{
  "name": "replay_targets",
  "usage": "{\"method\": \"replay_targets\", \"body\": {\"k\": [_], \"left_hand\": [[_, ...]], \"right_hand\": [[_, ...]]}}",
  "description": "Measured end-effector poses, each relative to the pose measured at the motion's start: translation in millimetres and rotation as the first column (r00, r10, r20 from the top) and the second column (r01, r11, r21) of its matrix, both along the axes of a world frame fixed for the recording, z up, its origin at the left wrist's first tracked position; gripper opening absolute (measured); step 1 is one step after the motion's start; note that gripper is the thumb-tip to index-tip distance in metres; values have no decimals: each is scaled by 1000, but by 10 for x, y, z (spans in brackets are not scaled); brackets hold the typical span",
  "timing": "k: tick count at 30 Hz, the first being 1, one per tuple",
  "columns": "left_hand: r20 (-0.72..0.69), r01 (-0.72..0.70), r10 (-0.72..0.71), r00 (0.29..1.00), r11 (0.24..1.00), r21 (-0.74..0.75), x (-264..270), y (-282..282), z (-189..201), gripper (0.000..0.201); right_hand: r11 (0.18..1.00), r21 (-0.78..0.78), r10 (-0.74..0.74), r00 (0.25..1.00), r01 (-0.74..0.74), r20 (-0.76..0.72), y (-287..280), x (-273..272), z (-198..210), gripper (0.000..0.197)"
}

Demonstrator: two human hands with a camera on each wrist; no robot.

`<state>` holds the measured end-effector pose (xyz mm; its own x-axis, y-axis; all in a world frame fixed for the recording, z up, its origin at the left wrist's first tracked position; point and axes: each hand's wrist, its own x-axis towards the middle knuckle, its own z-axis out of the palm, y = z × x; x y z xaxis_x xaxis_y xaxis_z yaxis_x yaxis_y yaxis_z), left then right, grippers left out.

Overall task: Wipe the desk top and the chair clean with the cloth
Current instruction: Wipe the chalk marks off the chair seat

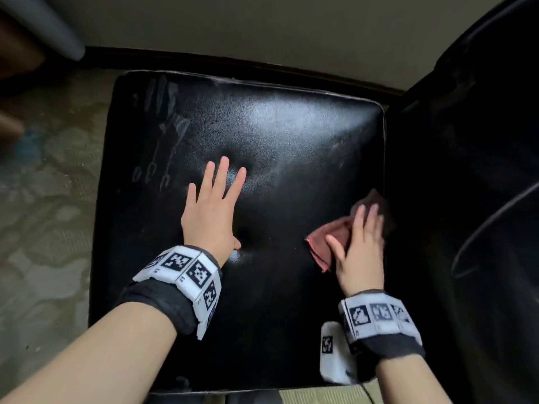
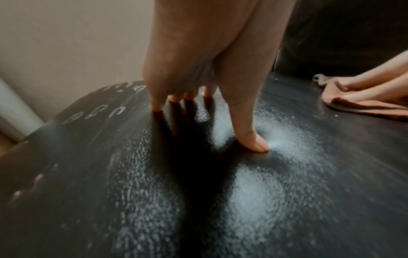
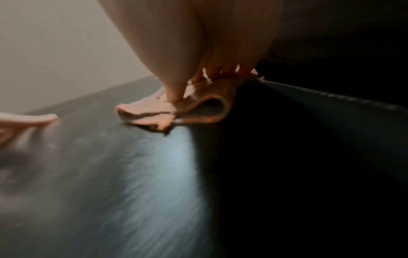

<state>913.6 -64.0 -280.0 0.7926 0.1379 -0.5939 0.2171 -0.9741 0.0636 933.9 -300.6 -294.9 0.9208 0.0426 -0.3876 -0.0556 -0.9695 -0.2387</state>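
Note:
A black leather chair seat [image 1: 262, 135] fills the head view, with pale dusty smears at its far left. My left hand [image 1: 211, 205] lies flat on the seat's middle, fingers straight and spread, thumb tip pressing the leather [image 2: 253, 141]. My right hand [image 1: 360, 246] presses flat on a crumpled reddish-brown cloth [image 1: 335, 234] at the seat's right edge, against the chair back [image 1: 466, 170]. In the right wrist view the cloth [image 3: 159, 111] bunches under my straight fingers. The cloth [image 2: 344, 99] also shows at the right of the left wrist view.
A patterned carpet [image 1: 43, 214] lies left of the chair. A beige wall with a dark baseboard [image 1: 233, 65] runs behind the seat. A grey furniture leg [image 1: 55, 27] stands at the upper left. A white tagged device [image 1: 332, 354] hangs by my right wrist.

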Motion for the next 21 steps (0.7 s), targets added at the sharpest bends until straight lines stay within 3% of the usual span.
{"method": "replay_targets", "body": {"k": [3, 6, 11, 14, 18, 21], "left_hand": [[-5, -3, 3, 1000, 1000, 1, 11, -14, -5, 129], [-2, -12, 12, 1000, 1000, 8, -2, -10, 1, 129], [13, -11, 11, 1000, 1000, -7, -48, -3, 26, 126], [33, 15, -12, 999, 996, -90, -74, 78, 46, 121], [139, -56, 92, 986, 968, -246, -237, 347, 100, 100], [195, -153, 191, 962, 969, -193, -495, 640, 90, 99]], "right_hand": [[995, 29, -102, 994, 100, 45, 50, 578, -112, 79], [972, -5, -233, 972, 233, -11, 196, 1015, -140, 79], [997, 73, -43, 985, 31, 168, 29, 217, -163, 59], [985, 172, -53, 983, 23, 176, 32, -387, -124, 49], [933, 205, 267, 951, -296, 157, 592, -1150, -94, 58], [816, 261, 506, 856, -515, 107, 1013, -1389, -111, 62]]}}
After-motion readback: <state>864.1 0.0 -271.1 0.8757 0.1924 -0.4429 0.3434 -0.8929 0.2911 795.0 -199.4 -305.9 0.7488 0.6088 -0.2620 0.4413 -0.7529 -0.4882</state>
